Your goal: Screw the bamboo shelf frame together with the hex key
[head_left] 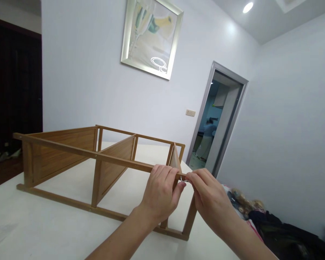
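Observation:
A brown wooden shelf unit (124,162) lies on its side, its several boards standing upright between the rails. My left hand (162,189) is closed around the near upper rail, fingers over the top and thumb underneath, close to the right end. Beside it, my right hand (209,191) pinches a thin, bent metal hex key (182,179) at the same rail, by the joint of the right-hand board. The key's tip and most of its length are hidden by my fingers.
The shelf rests on a white table (56,224). Dark clothing (287,231) and soft toys (245,204) are piled at the right. A person (207,139) is visible through the doorway beyond. A framed picture (153,36) hangs on the wall.

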Tool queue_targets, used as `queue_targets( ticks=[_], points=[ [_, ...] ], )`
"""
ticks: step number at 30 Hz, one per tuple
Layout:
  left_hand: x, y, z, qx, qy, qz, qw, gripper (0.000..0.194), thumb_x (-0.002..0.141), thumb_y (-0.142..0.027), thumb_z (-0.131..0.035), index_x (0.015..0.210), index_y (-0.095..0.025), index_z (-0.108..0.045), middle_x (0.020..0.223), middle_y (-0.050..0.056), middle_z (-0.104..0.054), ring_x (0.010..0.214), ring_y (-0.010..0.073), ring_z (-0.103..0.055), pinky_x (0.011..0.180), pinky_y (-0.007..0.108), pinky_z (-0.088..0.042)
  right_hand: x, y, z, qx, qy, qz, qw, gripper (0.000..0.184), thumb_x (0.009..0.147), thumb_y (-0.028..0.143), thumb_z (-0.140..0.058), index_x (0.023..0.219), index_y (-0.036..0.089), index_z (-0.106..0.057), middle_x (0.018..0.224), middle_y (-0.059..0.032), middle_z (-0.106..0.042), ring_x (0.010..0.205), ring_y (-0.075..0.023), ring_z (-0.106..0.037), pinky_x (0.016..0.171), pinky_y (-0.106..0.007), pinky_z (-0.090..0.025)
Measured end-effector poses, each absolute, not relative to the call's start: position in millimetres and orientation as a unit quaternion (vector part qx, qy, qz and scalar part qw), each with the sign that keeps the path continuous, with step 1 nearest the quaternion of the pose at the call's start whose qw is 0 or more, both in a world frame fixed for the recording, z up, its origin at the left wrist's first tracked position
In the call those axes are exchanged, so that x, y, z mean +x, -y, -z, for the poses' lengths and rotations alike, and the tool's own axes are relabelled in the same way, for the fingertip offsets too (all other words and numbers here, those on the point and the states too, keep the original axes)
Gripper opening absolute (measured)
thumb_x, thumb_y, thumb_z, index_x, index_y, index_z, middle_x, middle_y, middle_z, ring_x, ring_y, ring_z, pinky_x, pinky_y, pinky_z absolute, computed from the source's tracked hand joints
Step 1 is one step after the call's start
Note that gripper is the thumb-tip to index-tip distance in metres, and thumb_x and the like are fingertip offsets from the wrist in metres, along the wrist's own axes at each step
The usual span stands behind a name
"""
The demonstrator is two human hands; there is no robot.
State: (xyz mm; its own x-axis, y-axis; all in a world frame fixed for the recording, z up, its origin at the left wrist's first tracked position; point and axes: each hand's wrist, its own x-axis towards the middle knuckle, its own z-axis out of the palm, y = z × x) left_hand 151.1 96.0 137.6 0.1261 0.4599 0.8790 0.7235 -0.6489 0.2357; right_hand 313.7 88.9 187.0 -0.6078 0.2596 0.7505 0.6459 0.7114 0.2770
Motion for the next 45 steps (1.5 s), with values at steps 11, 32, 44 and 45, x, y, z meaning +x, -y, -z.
queue_targets(
  ticks=[11,32,44,45],
  points=[
    [151,-94,-140,-0.736,0.404,0.533,0.099,0.016,0.093,-0.029,-0.051,0.105,-0.020,-0.058,0.095,0.006,-0.065,0.093,0.0250,-0.057,0.089,0.046,-0.042,315,-91,-199,-0.259,0.873,0.303,0.281,0.035,0.073,-0.006,-0.036,0.089,0.020,-0.053,0.078,-0.0032,-0.051,0.065,-0.0161,-0.046,0.054,-0.026,-0.036],
    [151,-93,-144,-0.727,0.421,0.539,0.058,0.011,0.092,-0.025,-0.053,0.098,-0.021,-0.061,0.090,0.005,-0.064,0.090,0.0246,-0.056,0.085,0.044,-0.042,310,-91,-221,-0.269,0.899,0.257,0.233,0.030,0.078,-0.007,-0.043,0.082,0.018,-0.059,0.077,-0.0027,-0.054,0.067,-0.0145,-0.051,0.058,-0.025,-0.042],
    [152,-92,-148,-0.722,0.434,0.538,0.032,0.011,0.087,-0.018,-0.059,0.096,-0.022,-0.063,0.088,0.003,-0.064,0.089,0.0236,-0.057,0.086,0.045,-0.043,312,-94,-228,-0.301,0.905,0.186,0.237,0.025,0.089,0.005,-0.048,0.083,0.018,-0.068,0.074,-0.0032,-0.058,0.066,-0.0145,-0.055,0.059,-0.026,-0.044],
    [152,-92,-148,-0.722,0.432,0.539,0.035,0.013,0.087,-0.016,-0.059,0.097,-0.022,-0.063,0.089,0.003,-0.065,0.089,0.0236,-0.057,0.087,0.045,-0.043,312,-95,-227,-0.302,0.904,0.183,0.240,0.025,0.089,0.005,-0.048,0.082,0.018,-0.068,0.074,-0.0033,-0.058,0.067,-0.0146,-0.055,0.060,-0.026,-0.044]
  ],
)
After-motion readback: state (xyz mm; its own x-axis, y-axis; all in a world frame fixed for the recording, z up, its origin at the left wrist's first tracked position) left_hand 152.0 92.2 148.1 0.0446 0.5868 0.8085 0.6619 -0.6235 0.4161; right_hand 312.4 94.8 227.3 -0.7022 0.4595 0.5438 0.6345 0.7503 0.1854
